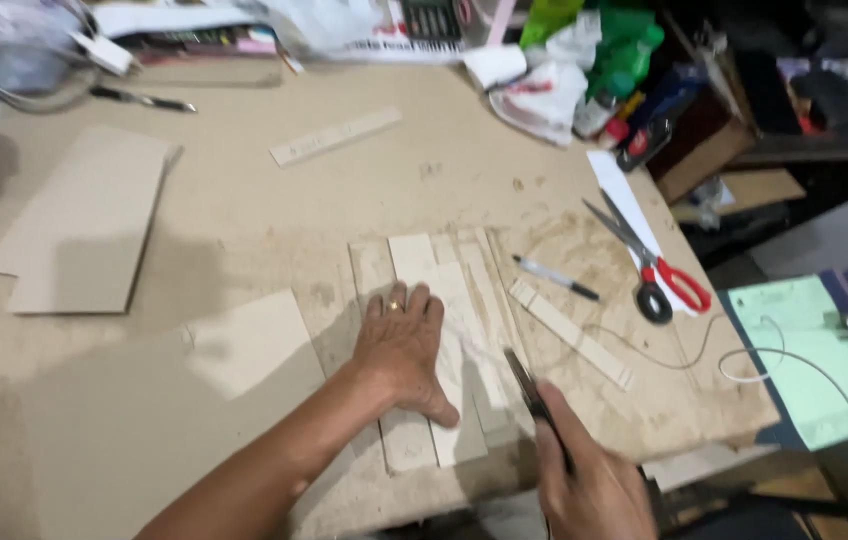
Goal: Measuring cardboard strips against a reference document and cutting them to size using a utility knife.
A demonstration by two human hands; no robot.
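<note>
My left hand [401, 347] lies flat, fingers together, pressing on a pale cardboard strip [424, 262] that rests lengthwise on a stack of similar strips on the table [224, 210]. A ring shows on one finger. My right hand [589, 480], blurred at the lower edge, is closed around a dark thin cutting tool [524, 385] whose tip points toward the strips' right edge, close to my left thumb.
Red-handled scissors [659, 270] and a pen [556, 279] lie to the right, beside a loose narrow strip [572, 334]. Cardboard sheets [84, 220] sit at left, another strip [334, 136] further back. Bags and clutter line the far edge. A white cable [794, 365] hangs off right.
</note>
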